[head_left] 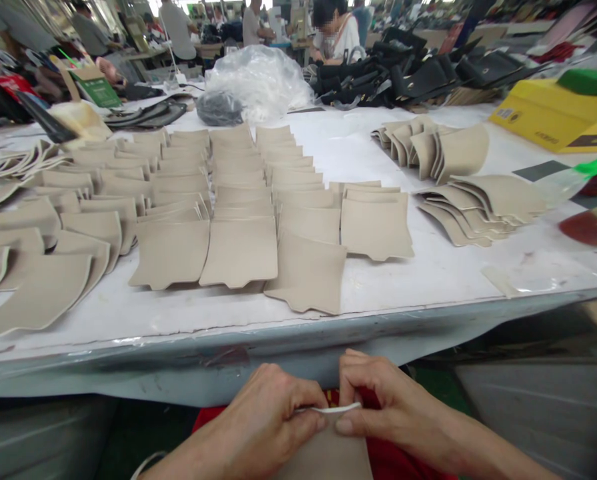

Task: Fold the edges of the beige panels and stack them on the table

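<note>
Left hand and right hand knuckles-up, side by side below the front edge of the white surface. Each grip closed, thumb against fingers, pinching the top edge of one beige cut piece held low before the body. Rows of similar beige pieces overlapping on the surface.

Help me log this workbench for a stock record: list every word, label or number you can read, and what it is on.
Nothing can be read.
Yellow box: a small dark mark near its left end, too blurred to read.
Green carton: pale print, too small to read.
Beige cut pieces and the piece held in both hands: no print visible.
</note>
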`<control>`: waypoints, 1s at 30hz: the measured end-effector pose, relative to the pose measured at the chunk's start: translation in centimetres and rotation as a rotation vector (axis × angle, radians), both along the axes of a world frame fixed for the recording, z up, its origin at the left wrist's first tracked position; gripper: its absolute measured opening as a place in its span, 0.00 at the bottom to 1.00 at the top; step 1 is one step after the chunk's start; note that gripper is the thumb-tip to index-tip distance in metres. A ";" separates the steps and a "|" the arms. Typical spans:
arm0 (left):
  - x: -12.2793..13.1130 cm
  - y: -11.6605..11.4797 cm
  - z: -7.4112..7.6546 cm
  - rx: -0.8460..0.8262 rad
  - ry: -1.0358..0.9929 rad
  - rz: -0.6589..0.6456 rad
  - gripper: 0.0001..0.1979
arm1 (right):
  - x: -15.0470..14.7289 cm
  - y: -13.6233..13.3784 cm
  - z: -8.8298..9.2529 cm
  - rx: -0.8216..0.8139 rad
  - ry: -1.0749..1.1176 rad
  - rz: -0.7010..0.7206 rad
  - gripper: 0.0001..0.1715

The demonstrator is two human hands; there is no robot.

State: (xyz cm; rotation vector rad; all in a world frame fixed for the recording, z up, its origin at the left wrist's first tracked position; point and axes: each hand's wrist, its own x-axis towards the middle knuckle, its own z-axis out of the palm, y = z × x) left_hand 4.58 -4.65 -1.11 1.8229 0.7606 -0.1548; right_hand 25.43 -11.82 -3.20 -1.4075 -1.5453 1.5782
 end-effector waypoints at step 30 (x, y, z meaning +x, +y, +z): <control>-0.9 1.3 -3.4 -0.060 0.126 0.010 0.22 | -2.0 0.7 -0.2 -0.002 -0.373 0.327 0.22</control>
